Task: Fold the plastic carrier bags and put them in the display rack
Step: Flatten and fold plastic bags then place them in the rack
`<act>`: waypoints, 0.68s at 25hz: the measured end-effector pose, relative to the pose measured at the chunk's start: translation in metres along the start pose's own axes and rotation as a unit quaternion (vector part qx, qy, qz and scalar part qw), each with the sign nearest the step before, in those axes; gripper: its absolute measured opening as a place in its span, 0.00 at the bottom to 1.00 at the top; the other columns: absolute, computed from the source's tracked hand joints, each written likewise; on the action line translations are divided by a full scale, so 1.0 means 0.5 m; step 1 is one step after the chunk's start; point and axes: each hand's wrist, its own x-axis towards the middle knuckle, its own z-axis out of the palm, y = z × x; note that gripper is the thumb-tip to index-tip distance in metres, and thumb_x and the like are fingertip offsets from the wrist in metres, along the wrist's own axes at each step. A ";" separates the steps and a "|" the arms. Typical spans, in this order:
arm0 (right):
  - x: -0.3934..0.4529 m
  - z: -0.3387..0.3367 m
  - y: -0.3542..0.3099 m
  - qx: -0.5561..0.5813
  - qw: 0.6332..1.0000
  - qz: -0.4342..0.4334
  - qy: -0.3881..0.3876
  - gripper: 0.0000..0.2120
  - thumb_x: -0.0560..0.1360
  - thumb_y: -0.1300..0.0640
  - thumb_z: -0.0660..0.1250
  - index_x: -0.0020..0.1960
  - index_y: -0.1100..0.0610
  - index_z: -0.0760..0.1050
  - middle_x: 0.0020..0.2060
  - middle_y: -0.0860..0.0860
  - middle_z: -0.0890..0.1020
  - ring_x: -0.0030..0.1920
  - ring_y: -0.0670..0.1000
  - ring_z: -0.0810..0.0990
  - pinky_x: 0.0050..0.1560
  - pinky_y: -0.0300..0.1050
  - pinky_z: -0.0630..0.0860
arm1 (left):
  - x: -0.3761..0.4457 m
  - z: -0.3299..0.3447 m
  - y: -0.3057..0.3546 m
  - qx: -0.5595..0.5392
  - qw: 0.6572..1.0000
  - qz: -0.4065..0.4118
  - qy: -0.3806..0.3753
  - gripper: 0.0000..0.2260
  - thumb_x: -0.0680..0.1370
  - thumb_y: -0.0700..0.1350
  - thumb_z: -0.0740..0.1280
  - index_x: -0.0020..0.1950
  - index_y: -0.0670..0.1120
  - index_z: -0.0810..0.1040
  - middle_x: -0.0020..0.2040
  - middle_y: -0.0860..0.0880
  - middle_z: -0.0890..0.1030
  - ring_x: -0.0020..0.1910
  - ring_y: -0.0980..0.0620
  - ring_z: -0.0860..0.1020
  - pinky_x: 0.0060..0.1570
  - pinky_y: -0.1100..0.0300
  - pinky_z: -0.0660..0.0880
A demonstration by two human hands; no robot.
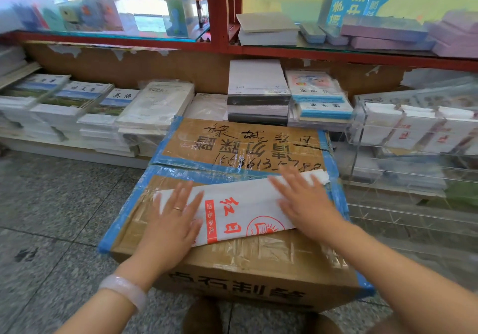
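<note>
A white plastic carrier bag (pixel 240 207) with red print lies folded into a long strip across the top of a taped cardboard box (pixel 258 139). My left hand (pixel 173 219) presses flat on the strip's left end, fingers straight. My right hand (pixel 305 201) lies flat on its right part, fingers spread; it looks blurred. A clear acrylic display rack (pixel 362 116) stands to the right of the box, with several folded white bags (pixel 406 129) in its upper compartments.
Stacks of books (pixel 155 106) and notebooks fill a low shelf behind the box. A red-framed glass shelf (pixel 219 49) above carries more stationery. Grey speckled floor (pixel 51 204) lies to the left of the box.
</note>
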 end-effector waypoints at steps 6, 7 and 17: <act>-0.033 0.049 -0.044 0.025 0.979 -0.148 -0.135 0.35 0.66 0.33 0.27 0.73 0.38 0.34 0.71 0.41 0.31 0.71 0.44 0.29 0.72 0.52 0.30 | 0.000 0.045 0.008 -0.022 0.993 0.055 -0.102 0.43 0.50 0.67 0.11 0.65 0.57 0.22 0.68 0.53 0.25 0.68 0.56 0.27 0.70 0.51 0.32; -0.037 0.050 -0.019 0.026 0.982 -0.123 -0.140 0.36 0.65 0.31 0.26 0.72 0.38 0.32 0.70 0.41 0.30 0.71 0.44 0.29 0.72 0.53 0.31 | -0.004 0.044 0.003 -0.028 0.993 0.050 -0.107 0.43 0.50 0.68 0.12 0.65 0.57 0.22 0.68 0.53 0.25 0.68 0.56 0.27 0.70 0.51 0.32; -0.051 0.029 0.036 -0.056 0.982 -0.157 0.084 0.17 0.75 0.50 0.53 0.45 0.50 0.81 0.45 0.47 0.84 0.46 0.48 0.82 0.59 0.56 0.74 | -0.030 -0.019 -0.109 -0.084 0.962 0.106 -0.238 0.60 0.49 0.83 0.47 0.73 0.56 0.32 0.71 0.60 0.30 0.66 0.63 0.28 0.65 0.61 0.28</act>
